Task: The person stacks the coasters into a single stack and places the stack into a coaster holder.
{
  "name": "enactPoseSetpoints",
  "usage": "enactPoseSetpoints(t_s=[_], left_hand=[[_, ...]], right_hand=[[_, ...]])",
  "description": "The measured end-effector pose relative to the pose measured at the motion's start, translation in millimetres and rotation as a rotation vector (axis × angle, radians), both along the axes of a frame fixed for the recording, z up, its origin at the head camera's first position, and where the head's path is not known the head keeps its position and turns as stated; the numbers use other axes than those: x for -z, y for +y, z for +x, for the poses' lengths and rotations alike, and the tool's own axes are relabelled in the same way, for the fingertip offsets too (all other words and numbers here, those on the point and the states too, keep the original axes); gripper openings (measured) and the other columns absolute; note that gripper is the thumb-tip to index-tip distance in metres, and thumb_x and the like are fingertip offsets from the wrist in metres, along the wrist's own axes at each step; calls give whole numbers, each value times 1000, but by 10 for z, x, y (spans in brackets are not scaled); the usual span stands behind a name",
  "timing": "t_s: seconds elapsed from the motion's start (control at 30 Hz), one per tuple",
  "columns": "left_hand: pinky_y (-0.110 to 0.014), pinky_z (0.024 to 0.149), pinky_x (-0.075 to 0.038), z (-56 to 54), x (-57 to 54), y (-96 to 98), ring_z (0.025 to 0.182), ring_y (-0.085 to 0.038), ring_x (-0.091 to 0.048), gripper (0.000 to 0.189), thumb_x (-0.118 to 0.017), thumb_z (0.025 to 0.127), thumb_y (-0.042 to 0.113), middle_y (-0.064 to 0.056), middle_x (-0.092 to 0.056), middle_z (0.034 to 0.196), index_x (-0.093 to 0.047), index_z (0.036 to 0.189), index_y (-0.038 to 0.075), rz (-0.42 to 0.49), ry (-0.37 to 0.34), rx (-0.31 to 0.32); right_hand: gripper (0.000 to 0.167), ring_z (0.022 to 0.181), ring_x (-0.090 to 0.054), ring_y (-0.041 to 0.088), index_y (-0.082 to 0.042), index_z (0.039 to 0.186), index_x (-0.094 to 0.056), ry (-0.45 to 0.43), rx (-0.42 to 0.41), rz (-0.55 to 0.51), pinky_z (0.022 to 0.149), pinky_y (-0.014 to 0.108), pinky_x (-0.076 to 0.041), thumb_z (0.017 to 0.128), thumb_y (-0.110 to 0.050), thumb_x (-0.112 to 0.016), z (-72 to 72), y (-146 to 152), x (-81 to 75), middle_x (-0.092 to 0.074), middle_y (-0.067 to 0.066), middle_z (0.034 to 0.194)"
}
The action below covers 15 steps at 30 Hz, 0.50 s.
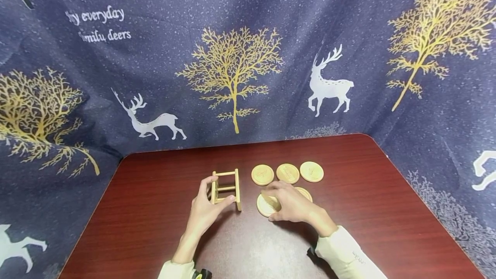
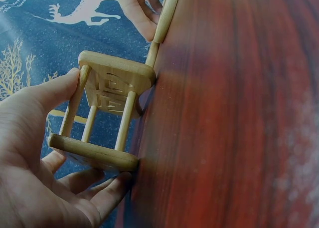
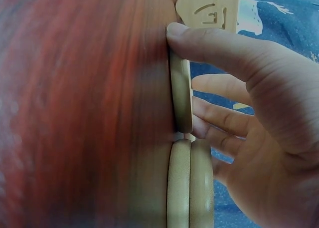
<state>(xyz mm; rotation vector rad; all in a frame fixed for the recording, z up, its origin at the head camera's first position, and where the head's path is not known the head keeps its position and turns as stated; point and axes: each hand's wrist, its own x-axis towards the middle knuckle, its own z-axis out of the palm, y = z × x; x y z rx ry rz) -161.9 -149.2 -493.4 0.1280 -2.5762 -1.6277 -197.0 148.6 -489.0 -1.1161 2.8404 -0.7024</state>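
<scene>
My left hand [image 1: 205,210] grips a small light-wood coaster rack [image 1: 238,188], thumb on one side and fingers on the other. In the left wrist view the rack [image 2: 117,83] shows two end plates joined by round bars, a cut-out pattern in one plate, and no coaster inside. To its right, my right hand [image 1: 290,201] reaches over a round wooden coaster [image 1: 266,206] low at the tabletop, thumb at the near rim and fingers toward the far rim. The right wrist view shows this coaster [image 3: 181,93] edge-on between thumb and fingers.
Three round coasters, the left one [image 1: 262,175] nearest the rack, lie in a row behind my right hand. Another coaster [image 1: 305,193] is partly hidden by that hand. The red-brown table [image 1: 155,201] ends at a dark blue cloth [image 1: 271,111] with deer and trees.
</scene>
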Motion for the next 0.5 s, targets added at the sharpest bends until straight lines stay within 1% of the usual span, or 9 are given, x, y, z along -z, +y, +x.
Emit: enactPoseSetpoints(t_s=[0.2, 0.5], left_hand=[[-60, 112, -53, -1, 13, -5, 139, -42, -65, 80, -99, 85, 34, -25, -61, 158, -54, 151, 22, 11, 6, 4], [-60, 111, -53, 12, -13, -4, 140, -41, -64, 81, -99, 86, 36, -25, -60, 159, -53, 152, 22, 10, 1, 10]], right_hand=[[74, 130, -65, 35, -3, 139, -75, 1, 0, 1, 112, 57, -51, 73, -23, -102, -2, 0, 1, -69, 14, 141], [73, 128, -66, 35, -4, 138, -76, 24, 4, -1, 110, 57, -52, 73, -25, -102, 8, 3, 4, -70, 13, 139]])
